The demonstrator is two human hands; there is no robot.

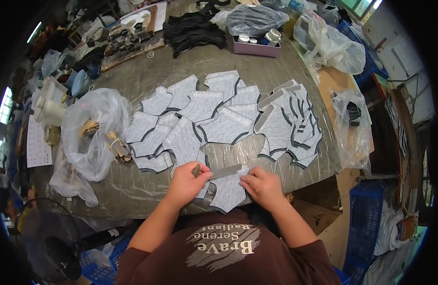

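Observation:
Close to my body at the table's near edge lies a light grey cut fabric piece (228, 192) with dark edging. Along its top edge runs a narrow darker grey strip (227, 171). My left hand (189, 184) is closed on the strip's left end, and a short grey end pokes up between thumb and fingers. My right hand (263, 187) pinches the piece's upper right corner, beside the strip's right end. Beyond my hands spreads a loose pile of similar grey pieces (200, 105). To the right, more pieces (302, 118) lie overlapped, some with a grey strip along one edge.
A clear plastic bag (93, 128) holding bundled tan strips lies left. Black cut pieces (193, 31) and a purple box (257, 49) with small jars stand at the back. A fan (48, 242) is at lower left, blue crates (364, 218) at right.

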